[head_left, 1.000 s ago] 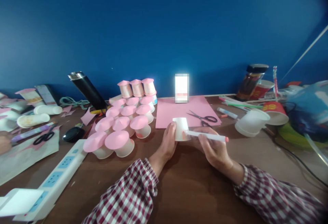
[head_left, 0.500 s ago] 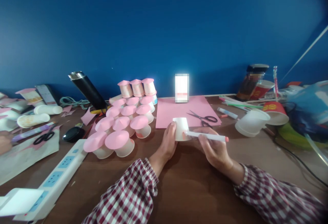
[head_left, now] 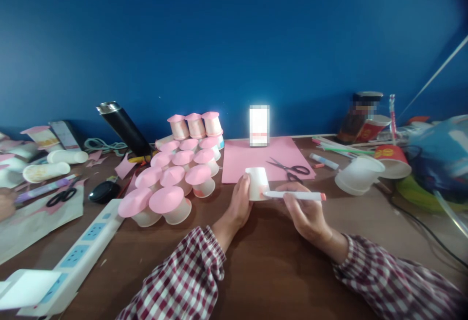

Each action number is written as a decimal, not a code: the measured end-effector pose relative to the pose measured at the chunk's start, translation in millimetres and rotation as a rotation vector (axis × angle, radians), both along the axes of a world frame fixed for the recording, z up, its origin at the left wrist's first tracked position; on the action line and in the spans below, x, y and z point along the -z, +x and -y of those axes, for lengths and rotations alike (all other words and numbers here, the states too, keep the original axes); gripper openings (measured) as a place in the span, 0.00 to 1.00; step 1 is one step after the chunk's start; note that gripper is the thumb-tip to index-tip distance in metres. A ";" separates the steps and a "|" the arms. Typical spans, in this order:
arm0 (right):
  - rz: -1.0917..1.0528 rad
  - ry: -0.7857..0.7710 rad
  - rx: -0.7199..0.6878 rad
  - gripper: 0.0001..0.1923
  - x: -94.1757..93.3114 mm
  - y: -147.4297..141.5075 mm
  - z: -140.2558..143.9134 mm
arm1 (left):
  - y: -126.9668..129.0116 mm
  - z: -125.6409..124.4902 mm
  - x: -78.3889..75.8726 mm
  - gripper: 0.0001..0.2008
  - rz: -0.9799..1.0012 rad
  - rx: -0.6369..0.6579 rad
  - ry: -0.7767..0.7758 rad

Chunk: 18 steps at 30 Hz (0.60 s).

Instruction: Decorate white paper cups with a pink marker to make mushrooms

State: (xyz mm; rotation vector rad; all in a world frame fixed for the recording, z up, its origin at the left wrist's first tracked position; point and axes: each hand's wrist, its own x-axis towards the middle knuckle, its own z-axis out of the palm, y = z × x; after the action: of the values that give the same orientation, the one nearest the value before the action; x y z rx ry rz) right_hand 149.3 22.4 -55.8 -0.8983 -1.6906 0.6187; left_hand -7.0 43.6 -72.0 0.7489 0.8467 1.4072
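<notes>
An upside-down white paper cup stands on the brown table in the middle. My left hand grips its left side. My right hand holds a white marker with a pink end cap, lying level, its tip touching the cup's lower right side, where there is a pink mark. Both sleeves are red-and-white check.
Several cups with pink paper lids are grouped to the left. Behind lie a pink paper sheet with scissors, a lit phone and a black flask. A power strip lies front left; stacked white cups, pens and cables sit right.
The marker in my right hand has dropped slightly and turned more level against the cup. Nothing else has moved.
</notes>
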 end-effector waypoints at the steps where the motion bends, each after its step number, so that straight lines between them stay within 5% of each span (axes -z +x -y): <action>1: -0.005 0.005 0.006 0.09 0.7 0.1 -0.1 | -0.1 0.2 0.3 0.16 0.007 0.021 0.027; 18: -0.005 -0.032 0.004 0.08 2.6 0.0 0.0 | -0.3 0.9 2.3 0.17 -0.094 -0.023 0.079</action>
State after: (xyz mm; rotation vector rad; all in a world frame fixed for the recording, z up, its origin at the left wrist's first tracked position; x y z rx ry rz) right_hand 149.2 22.4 -58.4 -0.9217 -1.6781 0.6472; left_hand -7.2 42.7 -74.3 0.8735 0.8790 1.4411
